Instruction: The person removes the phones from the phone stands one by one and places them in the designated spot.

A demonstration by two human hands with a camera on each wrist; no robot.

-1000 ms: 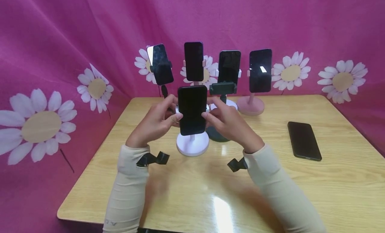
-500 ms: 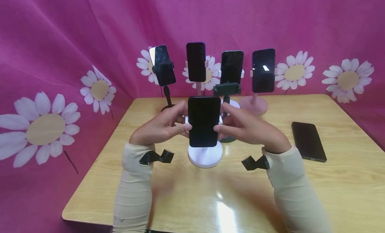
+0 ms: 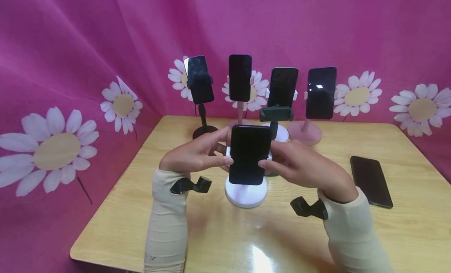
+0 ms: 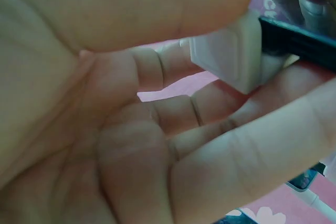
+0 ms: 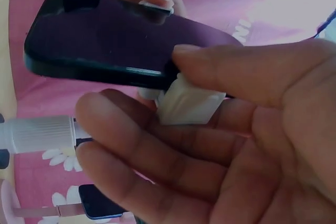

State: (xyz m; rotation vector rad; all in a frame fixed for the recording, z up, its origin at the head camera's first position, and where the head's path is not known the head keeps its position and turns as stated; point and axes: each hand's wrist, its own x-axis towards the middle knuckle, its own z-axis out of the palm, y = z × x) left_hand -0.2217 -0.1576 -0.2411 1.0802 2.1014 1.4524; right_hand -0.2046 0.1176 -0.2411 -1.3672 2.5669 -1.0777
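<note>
A black phone (image 3: 250, 155) sits in the clamp of a white phone stand (image 3: 246, 195). My left hand (image 3: 197, 153) holds the phone's left side, its thumb on the front edge and its fingers behind. Up close in the left wrist view, that thumb lies over a white clamp arm (image 4: 226, 56). On the opposite side my right hand (image 3: 306, 163) grips likewise; in the right wrist view its thumb presses the phone's edge at the other clamp arm (image 5: 191, 103), with fingers curved beneath. The back of the clamp is hidden in the head view.
Just behind stands a dark green phone stand (image 3: 276, 114) with nothing in its clamp. Farther back, several phones are mounted on stands, among them a pink stand (image 3: 304, 132) and a black stand (image 3: 202, 116). A loose phone (image 3: 371, 182) lies on the wooden table (image 3: 211, 241) at right.
The white stand with its phone has come a little nearer and to the right, with both hands keeping hold of it. The head view has shifted slightly too.
</note>
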